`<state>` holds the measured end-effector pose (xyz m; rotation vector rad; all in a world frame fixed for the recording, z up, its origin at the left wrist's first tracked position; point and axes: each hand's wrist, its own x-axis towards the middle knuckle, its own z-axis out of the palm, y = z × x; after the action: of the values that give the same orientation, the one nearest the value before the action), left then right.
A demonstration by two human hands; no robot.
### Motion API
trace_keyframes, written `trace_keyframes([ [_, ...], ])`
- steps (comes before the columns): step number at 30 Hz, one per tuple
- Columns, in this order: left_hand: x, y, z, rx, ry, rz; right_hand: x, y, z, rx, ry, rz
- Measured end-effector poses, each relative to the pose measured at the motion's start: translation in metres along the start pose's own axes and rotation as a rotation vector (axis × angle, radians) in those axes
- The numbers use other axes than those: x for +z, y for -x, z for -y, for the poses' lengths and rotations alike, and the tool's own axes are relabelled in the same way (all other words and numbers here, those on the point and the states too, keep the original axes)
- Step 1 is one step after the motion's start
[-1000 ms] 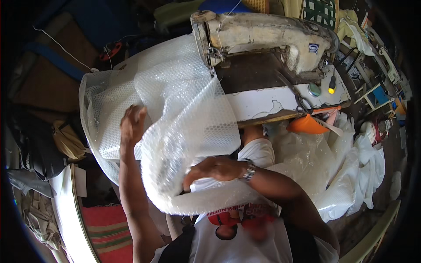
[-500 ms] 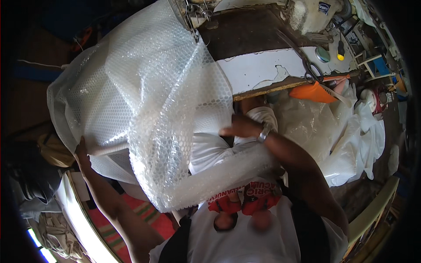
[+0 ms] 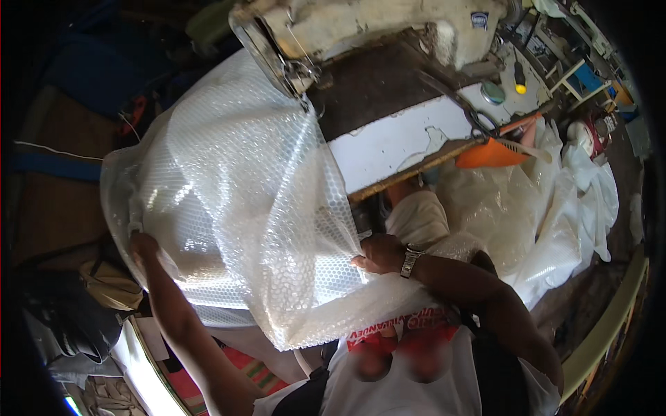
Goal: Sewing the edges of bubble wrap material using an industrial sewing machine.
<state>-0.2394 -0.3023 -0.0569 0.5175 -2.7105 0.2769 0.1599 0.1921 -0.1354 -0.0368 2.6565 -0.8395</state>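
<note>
A large sheet of clear bubble wrap (image 3: 229,187) spreads over the left half of the table and hangs down across my lap. Its far right corner meets the needle end of a worn, cream sewing machine (image 3: 388,28); whether it lies beneath the foot is too small to tell. My right hand (image 3: 380,254), a metal watch at its wrist, is closed on the sheet's right edge just off the table. At the far left side of the sheet, my left hand (image 3: 143,248) grips its folded edge, fingers partly hidden by the plastic.
On the white-topped sewing table (image 3: 395,149) lie dark scissors (image 3: 479,121), a round green-lidded tin (image 3: 492,93) and a yellow-and-black screwdriver (image 3: 519,78). An orange piece (image 3: 491,154) juts from the table's front edge. More crumpled clear plastic (image 3: 513,201) is heaped at the right.
My right hand, loose above my lap before, has closed on the sheet's right edge and draws it taut. My left hand has taken hold at the left edge. The view has shifted, showing more machine.
</note>
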Motion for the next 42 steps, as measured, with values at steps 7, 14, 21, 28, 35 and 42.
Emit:
trace_keyframes([
  [7,-0.131,0.029,-0.007,0.2,0.393,-0.162,-0.109,0.033,0.03,-0.11,-0.429,-0.126],
  [14,-0.137,0.123,-0.099,0.88,0.64,0.12,-0.066,-0.02,0.101,-0.213,-1.292,0.284],
  [21,-0.234,0.145,-0.136,0.267,1.533,0.486,-0.073,0.032,0.118,-0.242,-1.584,0.014],
  [28,-0.215,0.168,-0.124,0.485,0.533,0.245,-0.077,0.066,0.092,-0.317,-1.331,-0.108],
  [35,-0.265,0.212,-0.181,1.113,0.739,-0.129,-0.077,0.075,0.072,-0.235,-0.964,-0.132],
  [42,-0.244,0.249,-0.235,1.569,0.611,0.022,-0.073,0.066,0.07,-0.09,-0.851,-0.057],
])
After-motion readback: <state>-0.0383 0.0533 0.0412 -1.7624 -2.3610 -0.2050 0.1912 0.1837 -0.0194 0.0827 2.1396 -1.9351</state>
